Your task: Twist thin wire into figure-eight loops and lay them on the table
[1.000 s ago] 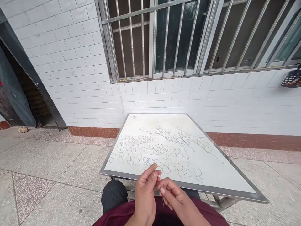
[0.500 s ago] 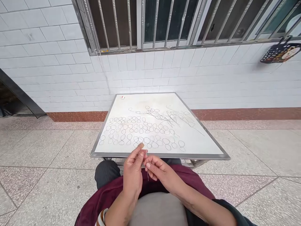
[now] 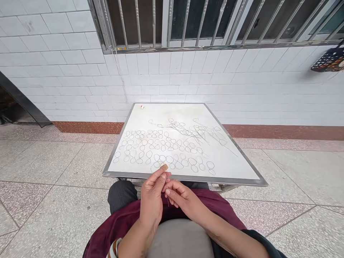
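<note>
My left hand [image 3: 153,195] is closed, thumb pressed to the fingers, over the near edge of the white table [image 3: 231,168]. Against it, slightly lower and to the right, my right hand [image 3: 184,200] pinches too. A thin wire [image 3: 168,202] runs between the fingertips of both hands, and its tail hangs below them. Part of it is hidden by the fingers. Just beyond my hands, several thin wire rings in figure-eight pairs [image 3: 195,164] lie in rows across the tabletop. Behind them is a loose tangle of long looped wires [image 3: 189,132].
A small red-and-white item [image 3: 142,107] lies at the table's far left corner. The table stands close to a white tiled wall [image 3: 172,86] under a barred window [image 3: 204,21]. A patterned bag [image 3: 329,59] hangs at the right. Speckled tiles [image 3: 61,204] cover the floor.
My view has shifted slightly, so the table and wall sit a little differently. Both hands keep their pinch on the wire, and the fingertips have drawn slightly closer together.
</note>
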A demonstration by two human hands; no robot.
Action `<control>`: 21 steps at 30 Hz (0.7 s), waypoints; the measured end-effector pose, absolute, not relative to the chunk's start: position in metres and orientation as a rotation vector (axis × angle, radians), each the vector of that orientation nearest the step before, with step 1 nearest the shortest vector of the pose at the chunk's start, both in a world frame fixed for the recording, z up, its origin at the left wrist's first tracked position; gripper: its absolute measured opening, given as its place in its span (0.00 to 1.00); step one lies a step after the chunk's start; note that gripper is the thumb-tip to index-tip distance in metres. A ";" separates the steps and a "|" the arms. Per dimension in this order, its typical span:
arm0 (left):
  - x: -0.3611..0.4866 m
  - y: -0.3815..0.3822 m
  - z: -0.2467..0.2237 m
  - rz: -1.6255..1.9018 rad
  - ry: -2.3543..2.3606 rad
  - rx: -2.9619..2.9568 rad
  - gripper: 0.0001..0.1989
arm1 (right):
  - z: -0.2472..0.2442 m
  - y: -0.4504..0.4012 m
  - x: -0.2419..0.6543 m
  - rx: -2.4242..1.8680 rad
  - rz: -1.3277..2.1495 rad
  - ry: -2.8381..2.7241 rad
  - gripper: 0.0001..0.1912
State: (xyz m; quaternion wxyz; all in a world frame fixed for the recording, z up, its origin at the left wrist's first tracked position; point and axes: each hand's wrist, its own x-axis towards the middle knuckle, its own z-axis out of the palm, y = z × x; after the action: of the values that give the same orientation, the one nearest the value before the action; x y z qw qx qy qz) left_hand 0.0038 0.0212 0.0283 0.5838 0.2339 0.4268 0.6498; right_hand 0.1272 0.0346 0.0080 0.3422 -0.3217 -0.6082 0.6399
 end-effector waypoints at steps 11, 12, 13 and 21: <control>0.000 0.024 0.026 1.482 1.066 0.519 0.16 | 0.002 0.040 0.128 -0.865 1.714 -1.693 0.18; 0.000 0.024 0.025 1.472 1.073 0.544 0.16 | 0.003 0.041 0.129 -0.867 1.715 -1.698 0.19; -0.001 0.024 0.025 1.465 1.079 0.574 0.16 | 0.003 0.041 0.128 -0.865 1.717 -1.701 0.19; -0.005 0.016 0.030 1.459 1.126 0.833 0.21 | 0.004 0.041 0.126 -0.866 1.776 -1.698 0.22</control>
State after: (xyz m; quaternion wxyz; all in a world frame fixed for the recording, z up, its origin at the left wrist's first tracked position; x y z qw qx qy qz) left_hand -0.0048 0.0157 0.0299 0.5309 0.3491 0.4719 0.6112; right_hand 0.1259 0.0415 0.0042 0.2653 -0.3204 -0.6284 0.6573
